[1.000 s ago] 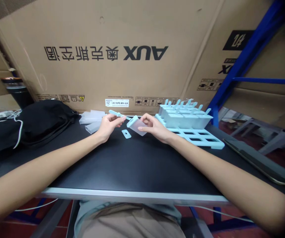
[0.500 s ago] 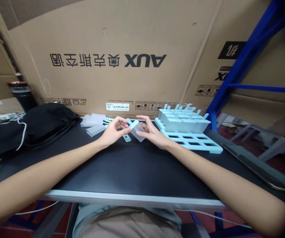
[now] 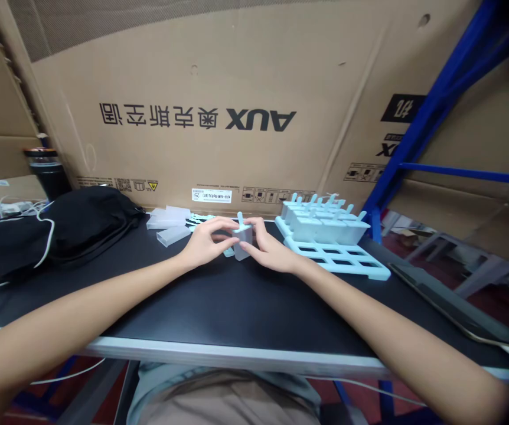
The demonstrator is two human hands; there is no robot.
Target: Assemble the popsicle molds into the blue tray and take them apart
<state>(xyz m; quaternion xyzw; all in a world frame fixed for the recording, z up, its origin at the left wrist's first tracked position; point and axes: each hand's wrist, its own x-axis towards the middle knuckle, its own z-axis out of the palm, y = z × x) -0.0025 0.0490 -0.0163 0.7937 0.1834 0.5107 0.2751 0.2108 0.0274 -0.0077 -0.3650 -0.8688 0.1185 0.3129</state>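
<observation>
Between both hands stands a clear popsicle mold (image 3: 242, 249) with a light blue stick lid (image 3: 241, 222) on its top. My left hand (image 3: 214, 241) grips it from the left, thumb and fingers near the lid. My right hand (image 3: 267, 247) holds its right side between thumb and fingers. Several clear molds (image 3: 173, 235) lie to the left, beside a pile of light blue stick lids (image 3: 198, 220). Another blue piece (image 3: 228, 252) is partly hidden behind my left hand. On the right, a light blue rack (image 3: 361, 267) holds several lidded molds (image 3: 305, 229) in its back rows.
A black bag (image 3: 88, 221), white cables (image 3: 44, 227) and a dark bottle (image 3: 49, 177) are at the left. A large cardboard box (image 3: 254, 65) stands behind the black table (image 3: 219, 313). A dark flat object (image 3: 449, 304) lies at the right edge.
The lid, tilted above the mold before, now sits on the mold's top with its stick pointing up. The mold has turned upright, and both hands have closed in around it.
</observation>
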